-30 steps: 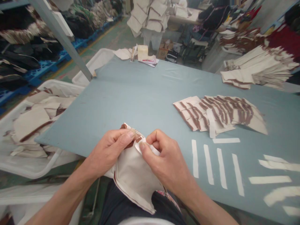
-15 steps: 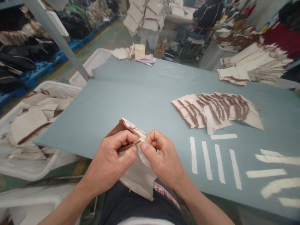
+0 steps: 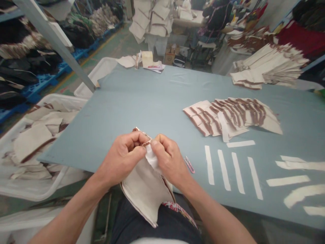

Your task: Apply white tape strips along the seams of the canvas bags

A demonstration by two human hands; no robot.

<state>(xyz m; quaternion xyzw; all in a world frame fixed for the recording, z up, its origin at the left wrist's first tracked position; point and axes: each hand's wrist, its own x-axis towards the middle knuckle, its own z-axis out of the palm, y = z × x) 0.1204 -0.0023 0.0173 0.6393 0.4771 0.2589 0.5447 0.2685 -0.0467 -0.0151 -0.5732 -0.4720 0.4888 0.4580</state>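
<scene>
Both hands meet over the table's near edge, pinching a cream fabric piece (image 3: 149, 191) with brown edging. My left hand (image 3: 124, 156) is closed on its upper edge, thumb against forefinger. My right hand (image 3: 167, 157) is closed on the same edge, close beside the left. A white strip (image 3: 151, 157) hangs from between the fingertips against the fabric; which hand grips it I cannot tell. The rest of the piece drapes down over the lap. Pink-handled thread snips (image 3: 189, 165) lie on the table just right of my right hand.
Several white strips (image 3: 209, 165) lie on the blue-green table (image 3: 142, 98). Overlapping cream and brown pieces (image 3: 236, 115) sit behind them, with a larger stack (image 3: 271, 66) at the back right. A white bin (image 3: 48, 189) of fabric stands left. A person (image 3: 215, 20) sits in the background.
The hands have shifted slightly, and the fabric's brown inner side is now mostly turned out of sight. The snips beside the right hand have come into view.
</scene>
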